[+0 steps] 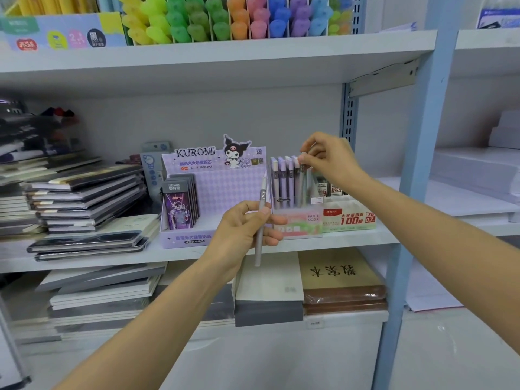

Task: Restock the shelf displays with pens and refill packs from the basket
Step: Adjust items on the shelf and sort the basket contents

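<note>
Here: grey pen [263, 192] upright, gripped mid-barrel in the left hand [244, 232], fingers curled round it, just in front of the Kuromi display [225, 187]. Right hand [329, 161] pinches the top end of another pen [301, 182] standing in the Fruit Soda box [301, 220], beside a row of lilac pens [284, 178]. Box sits on the middle shelf [168, 253], between the Kuromi display and a red-and-green lead box [349, 218]. Ultraman packs [181, 206] in the Kuromi display's left side. Notebook stacks [84, 198] far left.
</note>
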A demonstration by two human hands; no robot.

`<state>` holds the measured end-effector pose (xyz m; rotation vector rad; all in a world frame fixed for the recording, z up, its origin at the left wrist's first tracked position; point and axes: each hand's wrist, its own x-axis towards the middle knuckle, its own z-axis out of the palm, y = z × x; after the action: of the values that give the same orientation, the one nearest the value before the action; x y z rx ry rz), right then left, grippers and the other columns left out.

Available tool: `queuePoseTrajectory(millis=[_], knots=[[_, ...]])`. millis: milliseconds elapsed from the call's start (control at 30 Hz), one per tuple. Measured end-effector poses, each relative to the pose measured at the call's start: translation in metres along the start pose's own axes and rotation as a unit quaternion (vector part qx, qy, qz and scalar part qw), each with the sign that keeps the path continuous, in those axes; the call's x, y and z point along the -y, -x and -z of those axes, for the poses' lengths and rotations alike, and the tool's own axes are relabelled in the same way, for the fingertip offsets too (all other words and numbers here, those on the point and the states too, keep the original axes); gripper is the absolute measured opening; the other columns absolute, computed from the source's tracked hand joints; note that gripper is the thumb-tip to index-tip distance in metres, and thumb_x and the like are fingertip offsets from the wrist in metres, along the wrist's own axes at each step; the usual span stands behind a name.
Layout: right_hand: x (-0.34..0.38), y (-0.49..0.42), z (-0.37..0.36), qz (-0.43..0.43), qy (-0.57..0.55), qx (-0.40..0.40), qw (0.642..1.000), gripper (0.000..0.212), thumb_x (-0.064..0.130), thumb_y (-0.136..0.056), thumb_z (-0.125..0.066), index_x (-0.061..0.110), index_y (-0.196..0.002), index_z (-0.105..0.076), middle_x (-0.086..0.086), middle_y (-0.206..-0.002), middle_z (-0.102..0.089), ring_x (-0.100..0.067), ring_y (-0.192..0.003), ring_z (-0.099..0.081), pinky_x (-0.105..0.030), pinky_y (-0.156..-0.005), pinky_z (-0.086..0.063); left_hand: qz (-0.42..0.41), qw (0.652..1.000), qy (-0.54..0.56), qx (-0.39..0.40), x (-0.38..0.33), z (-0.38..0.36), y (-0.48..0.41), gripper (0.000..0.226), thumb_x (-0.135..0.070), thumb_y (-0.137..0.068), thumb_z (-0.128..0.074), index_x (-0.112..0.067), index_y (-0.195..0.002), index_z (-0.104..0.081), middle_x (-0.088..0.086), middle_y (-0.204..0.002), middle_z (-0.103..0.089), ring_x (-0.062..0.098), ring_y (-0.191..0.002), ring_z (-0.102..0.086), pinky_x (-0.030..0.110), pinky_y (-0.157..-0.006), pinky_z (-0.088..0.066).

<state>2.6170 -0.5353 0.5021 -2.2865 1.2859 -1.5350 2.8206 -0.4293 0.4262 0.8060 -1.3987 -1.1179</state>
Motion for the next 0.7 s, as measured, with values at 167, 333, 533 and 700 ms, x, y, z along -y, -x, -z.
queuePoseTrajectory(millis=[167,333,533,700], knots=[[-0.006,0.002,-0.009,0.009,0.075,-0.022,0.997,0.013,0.022,-0.084,-0.073,0.014,-0.094,-0.072,0.003,-0.086,-0.061,-0.008,-0.074,-0.055,-0.015,-0.069,-0.043,-0.002,1.0,-0.013,-0.002,0.0,-0.003,-0.002,0.018,-0.018,-0.098,-0.053,-0.002,-0.108,-0.052,0.011,-0.095,-0.075,0.02,-0.066,-0.069,0.025,-0.063,-0.057],[-0.001,0.001,-0.003,-0.007,0.07,-0.018,0.997,0.017,0.021,-0.085,-0.072,0.015,-0.101,-0.074,0.012,-0.081,-0.054,-0.004,-0.073,-0.05,-0.015,-0.068,-0.041,-0.001,1.0,-0.001,-0.006,-0.003,-0.005,0.0,0.015,-0.015,-0.099,-0.051,-0.003,-0.107,-0.054,0.012,-0.094,-0.075,0.019,-0.067,-0.07,0.025,-0.064,-0.058],[0.026,0.027,0.017,-0.048,-0.169,0.057,0.983,0.018,0.027,-0.09,-0.065,0.019,-0.106,-0.068,0.004,-0.086,-0.072,-0.004,-0.071,-0.064,-0.015,-0.063,-0.05,-0.007,1.0,-0.012,-0.017,-0.009,-0.016,-0.003,0.018,-0.016,-0.099,-0.052,-0.001,-0.109,-0.054,0.013,-0.095,-0.075,0.021,-0.069,-0.07,0.026,-0.065,-0.058],[0.043,0.05,0.01,-0.031,-0.235,0.177,0.955,0.013,0.017,-0.086,-0.07,0.016,-0.099,-0.071,0.004,-0.08,-0.074,-0.008,-0.075,-0.068,-0.015,-0.065,-0.051,-0.02,0.999,-0.026,-0.001,-0.013,-0.039,-0.003,0.014,-0.016,-0.1,-0.05,-0.005,-0.106,-0.056,0.01,-0.094,-0.075,0.019,-0.075,-0.071,0.024,-0.065,-0.057]])
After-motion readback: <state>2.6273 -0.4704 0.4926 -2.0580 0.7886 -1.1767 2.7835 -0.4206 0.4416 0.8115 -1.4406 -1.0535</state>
